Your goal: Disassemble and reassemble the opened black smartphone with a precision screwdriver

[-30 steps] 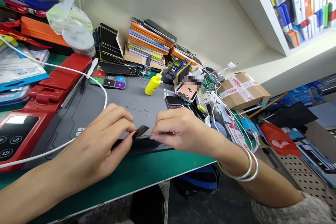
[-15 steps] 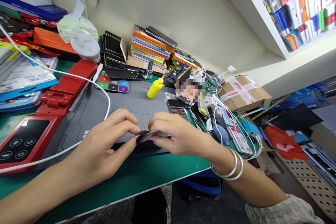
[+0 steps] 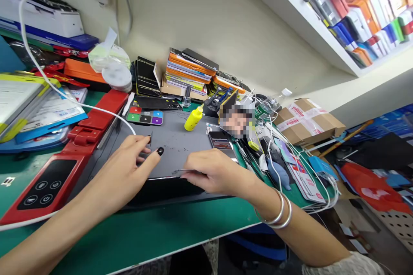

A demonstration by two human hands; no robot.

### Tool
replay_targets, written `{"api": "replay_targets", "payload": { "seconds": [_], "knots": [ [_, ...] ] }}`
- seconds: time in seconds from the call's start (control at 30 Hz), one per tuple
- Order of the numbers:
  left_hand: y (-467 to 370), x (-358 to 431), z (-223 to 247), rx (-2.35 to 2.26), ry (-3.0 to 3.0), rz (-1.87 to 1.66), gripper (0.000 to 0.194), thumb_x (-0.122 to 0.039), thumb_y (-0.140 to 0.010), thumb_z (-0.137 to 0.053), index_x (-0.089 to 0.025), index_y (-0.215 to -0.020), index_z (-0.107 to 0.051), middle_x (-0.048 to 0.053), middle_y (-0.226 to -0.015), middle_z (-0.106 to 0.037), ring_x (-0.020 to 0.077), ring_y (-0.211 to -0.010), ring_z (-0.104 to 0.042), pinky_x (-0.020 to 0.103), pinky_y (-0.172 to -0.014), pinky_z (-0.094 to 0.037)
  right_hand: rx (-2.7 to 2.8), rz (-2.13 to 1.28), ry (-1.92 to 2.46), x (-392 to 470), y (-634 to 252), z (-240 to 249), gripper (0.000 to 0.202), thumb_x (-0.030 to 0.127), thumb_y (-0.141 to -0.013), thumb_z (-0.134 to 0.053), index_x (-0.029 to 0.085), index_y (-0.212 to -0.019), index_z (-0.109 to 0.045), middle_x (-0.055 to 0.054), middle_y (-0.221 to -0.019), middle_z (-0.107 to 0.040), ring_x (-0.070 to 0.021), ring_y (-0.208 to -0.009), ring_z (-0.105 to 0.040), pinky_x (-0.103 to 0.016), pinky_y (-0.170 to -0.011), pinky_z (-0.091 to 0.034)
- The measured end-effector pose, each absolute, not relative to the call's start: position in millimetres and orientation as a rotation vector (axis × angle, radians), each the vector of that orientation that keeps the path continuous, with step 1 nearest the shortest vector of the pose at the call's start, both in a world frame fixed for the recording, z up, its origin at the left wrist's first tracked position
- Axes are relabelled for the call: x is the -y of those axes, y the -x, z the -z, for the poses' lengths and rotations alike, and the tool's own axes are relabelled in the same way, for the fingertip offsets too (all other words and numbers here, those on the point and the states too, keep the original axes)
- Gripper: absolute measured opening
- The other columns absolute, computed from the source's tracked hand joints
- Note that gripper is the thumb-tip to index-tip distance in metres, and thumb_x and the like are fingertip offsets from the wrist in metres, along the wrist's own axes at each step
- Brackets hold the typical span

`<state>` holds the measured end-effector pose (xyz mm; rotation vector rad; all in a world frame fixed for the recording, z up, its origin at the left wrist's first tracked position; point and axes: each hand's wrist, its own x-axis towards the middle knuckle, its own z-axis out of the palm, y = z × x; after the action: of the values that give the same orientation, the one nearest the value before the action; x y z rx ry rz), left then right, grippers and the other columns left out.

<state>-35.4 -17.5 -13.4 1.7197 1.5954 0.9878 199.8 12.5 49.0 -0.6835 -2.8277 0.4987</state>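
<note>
Over the grey work mat (image 3: 167, 131), my left hand (image 3: 135, 161) has its thumb apart from its fingers, and a small thin dark piece (image 3: 151, 138) shows at its fingertips. My right hand (image 3: 211, 169) pinches a thin grey metal-looking piece (image 3: 180, 172) between thumb and fingers. Below both hands lies a flat black glossy panel (image 3: 161, 189) along the mat's front edge. Tiny dark bits (image 3: 176, 148) are scattered on the mat between and beyond the hands.
A yellow bottle (image 3: 193, 118) stands behind the hands. On the left are a red device (image 3: 69, 152) and a white cable (image 3: 80, 104). Stacked boxes (image 3: 190, 68) stand at the back. Tools, cables and a cardboard box (image 3: 309, 120) are on the right.
My hands have moved apart; they met at the thin piece before. My left hand has shifted left and its thumb has spread. The view has shifted, showing more of the black panel.
</note>
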Motion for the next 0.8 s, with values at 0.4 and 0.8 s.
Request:
{"api": "replay_targets", "payload": {
  "seconds": [0.4, 0.8],
  "knots": [
    [43.5, 66.8, 26.2, -1.449, -1.588, -0.923, 0.036, -0.059, -0.096, -0.049, -0.028, -0.109, -0.063, 0.002, -0.102, -0.075, 0.0212, -0.088, -0.074, 0.028, -0.07, -0.06, 2.809, -0.571, 0.648, -17.1, -200.1, -45.9, 0.011, 0.021, -0.096, -0.061, 0.019, -0.085, -0.061, 0.001, -0.073, -0.064, -0.0121, -0.065, -0.054, -0.021, -0.06, -0.038],
    [29.0, 74.0, 55.9, -1.399, -1.481, -1.01, 0.027, -0.044, -0.091, -0.056, -0.03, -0.114, -0.06, 0.003, -0.113, -0.074, 0.027, -0.114, -0.069, 0.031, -0.075, -0.06, 2.881, -0.728, 0.556, -30.4, -191.0, -48.3, 0.013, 0.019, -0.092, -0.059, 0.02, -0.08, -0.063, 0.0, -0.068, -0.064, -0.013, -0.062, -0.055, -0.023, -0.059, -0.036]
  ]
}}
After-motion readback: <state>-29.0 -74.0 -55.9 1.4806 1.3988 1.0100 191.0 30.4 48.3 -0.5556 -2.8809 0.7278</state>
